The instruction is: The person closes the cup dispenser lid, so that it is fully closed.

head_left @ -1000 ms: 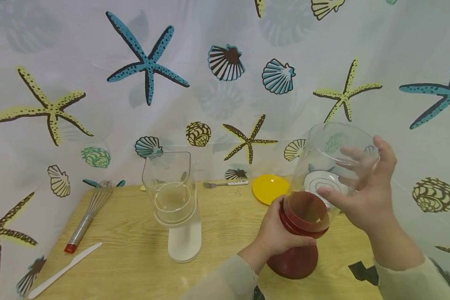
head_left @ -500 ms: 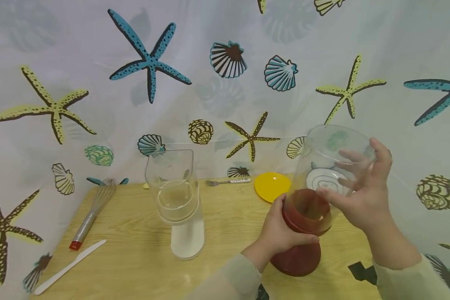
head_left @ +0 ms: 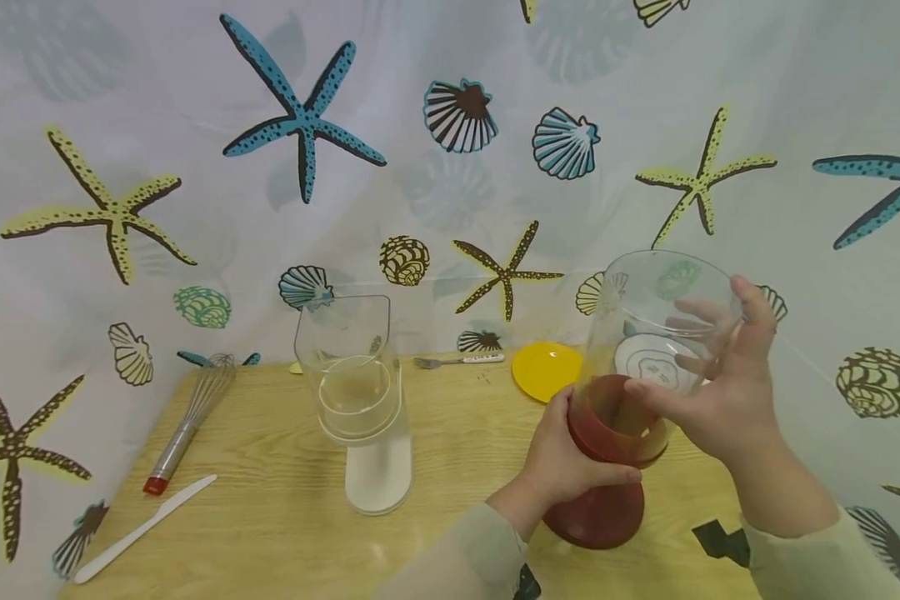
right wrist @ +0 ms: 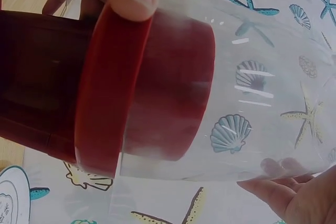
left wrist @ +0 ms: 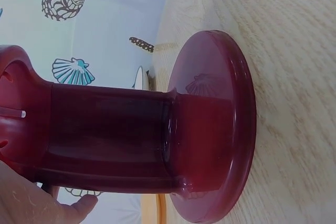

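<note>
A dark red dispenser stand (head_left: 596, 512) with a round foot is on the table at right. My left hand (head_left: 558, 458) grips its upper collar (right wrist: 107, 98), thumb along the front. Over the collar's inner ring sits a clear plastic cylinder (head_left: 645, 312), slightly tilted in the head view. Its right side is held by my right hand (head_left: 735, 383), fingers behind and thumb in front. In the left wrist view the stand's foot (left wrist: 215, 124) rests on the wood. The left fingers behind the collar are partly hidden.
A white dispenser (head_left: 378, 475) with a clear container stands at centre left. A whisk (head_left: 191, 425) and white knife (head_left: 146, 529) lie left. At the back are a fork (head_left: 457, 360), a yellow plate (head_left: 546, 372) and a white plate (head_left: 648, 360), seen through the cylinder. A patterned curtain (head_left: 450, 192) hangs behind.
The clear cylinder's top has shifted slightly left, making it more upright, and my right hand has moved left with it. My left hand keeps its grip on the collar. The head view has shifted slightly.
</note>
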Demonstrator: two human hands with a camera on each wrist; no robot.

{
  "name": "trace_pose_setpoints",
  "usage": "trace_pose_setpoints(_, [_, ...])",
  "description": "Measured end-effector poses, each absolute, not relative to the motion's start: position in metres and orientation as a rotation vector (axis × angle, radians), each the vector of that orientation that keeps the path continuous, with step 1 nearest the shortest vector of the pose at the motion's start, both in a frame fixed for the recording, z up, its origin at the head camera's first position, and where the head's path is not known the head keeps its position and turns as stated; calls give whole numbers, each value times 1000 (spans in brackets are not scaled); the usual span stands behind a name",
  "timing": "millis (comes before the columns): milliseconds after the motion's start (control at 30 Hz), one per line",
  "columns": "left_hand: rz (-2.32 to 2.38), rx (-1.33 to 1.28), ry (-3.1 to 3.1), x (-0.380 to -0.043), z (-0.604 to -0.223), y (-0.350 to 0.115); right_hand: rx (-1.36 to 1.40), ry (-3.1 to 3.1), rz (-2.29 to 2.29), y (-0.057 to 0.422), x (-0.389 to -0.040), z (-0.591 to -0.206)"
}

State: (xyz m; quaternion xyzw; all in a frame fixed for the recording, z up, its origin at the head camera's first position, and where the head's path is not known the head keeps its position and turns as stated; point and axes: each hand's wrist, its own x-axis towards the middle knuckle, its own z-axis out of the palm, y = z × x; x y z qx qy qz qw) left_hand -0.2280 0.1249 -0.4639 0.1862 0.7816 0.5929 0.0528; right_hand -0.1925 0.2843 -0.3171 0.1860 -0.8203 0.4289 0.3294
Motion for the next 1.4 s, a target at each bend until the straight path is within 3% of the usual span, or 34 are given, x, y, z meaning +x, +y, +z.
trace_pose_setpoints(400, [1812,558,2360,-227,-463,125,517,-2033,1389,290,-195,-320])
trace_pose_setpoints(667, [1814,583,2375,-228,-463,124,577,-2094,1251,291,-195,-317])
trace_pose_setpoints(1267, [1844,642,2377,-227,-463,126,303,-2100,1276,286,-179,-322])
trace_pose_setpoints(1400, [1856,660,2378,-229,-463,125,400,-2082,1215,285,-179,-325])
